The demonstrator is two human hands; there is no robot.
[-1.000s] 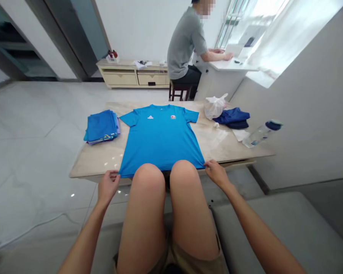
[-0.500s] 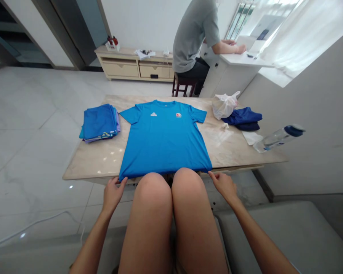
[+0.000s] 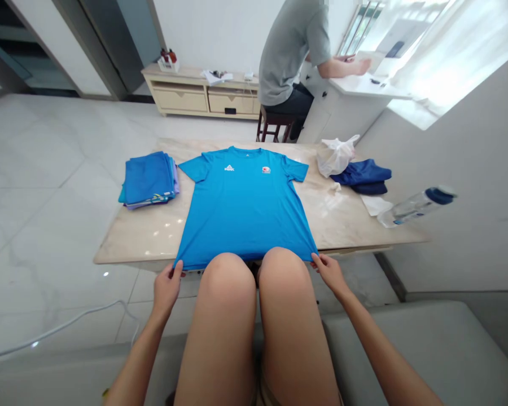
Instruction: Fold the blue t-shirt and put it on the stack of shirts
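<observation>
A blue T-shirt (image 3: 248, 208) lies spread flat, front up, on the marble-topped table (image 3: 139, 243), its collar toward the far edge. Its hem hangs at the near edge, partly hidden behind my knees. My left hand (image 3: 168, 286) pinches the left corner of the hem between thumb and fingers. At the opposite corner my right hand (image 3: 330, 272) grips the hem in the same way. The lower part of the shirt is stretched between both hands.
Folded clothes (image 3: 149, 179) are stacked on the table's left. On the right are a white plastic bag (image 3: 336, 157), dark blue cloth (image 3: 364, 173) and a water bottle (image 3: 415, 207). A person (image 3: 290, 56) sits at a white desk beyond. A cable (image 3: 68, 327) crosses the floor.
The hem is drawn slightly closer to me and pulled tauter, its right corner moving outward. Both hands keep their hold. The view has shifted slightly.
</observation>
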